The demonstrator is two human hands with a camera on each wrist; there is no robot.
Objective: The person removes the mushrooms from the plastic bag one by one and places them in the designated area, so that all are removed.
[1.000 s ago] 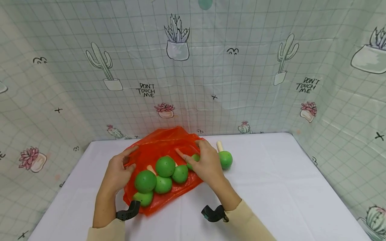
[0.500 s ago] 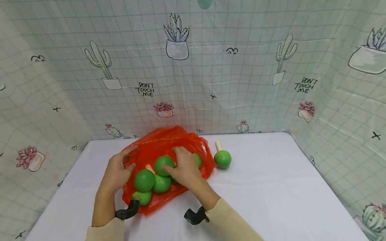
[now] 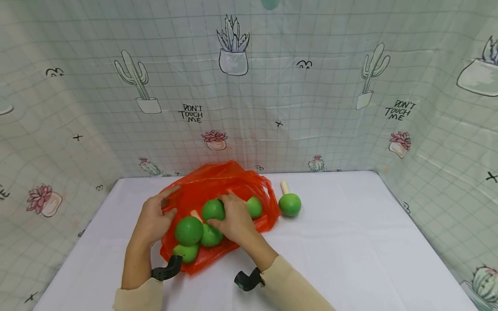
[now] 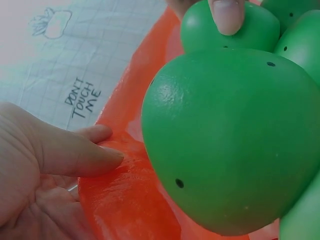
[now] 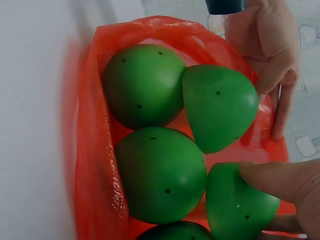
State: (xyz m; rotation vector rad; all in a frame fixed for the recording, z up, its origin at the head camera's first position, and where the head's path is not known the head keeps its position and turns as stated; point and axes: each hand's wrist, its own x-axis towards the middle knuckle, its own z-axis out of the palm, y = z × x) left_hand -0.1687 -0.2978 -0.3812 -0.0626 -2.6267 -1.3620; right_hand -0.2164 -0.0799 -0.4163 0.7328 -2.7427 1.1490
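A red plastic bag (image 3: 210, 175) lies with its mouth spread open, several green maracas with black-dotted round heads in it. My left hand (image 3: 153, 218) holds the bag's left edge, the thumb over the film and fingers behind it in the left wrist view. My right hand (image 3: 240, 222) reaches into the bag and grips the head of one green maraca (image 3: 212, 209), thumb on its near side. Close beside my left hand sits another maraca (image 4: 225, 145), large in the left wrist view. One more maraca (image 3: 254, 207) lies to the right of my right hand, inside the bag.
A loose green maraca (image 3: 289, 204) lies outside the bag on the right, its pale handle pointing away. The white table (image 3: 342, 242) ends at a grid-patterned cloth backdrop (image 3: 272, 95). A black camera mount (image 3: 249, 280) sits at my right wrist.
My right hand has moved left from the bag's right side to the maracas in the middle and now grips one head. My left hand has stayed at the bag's left edge.
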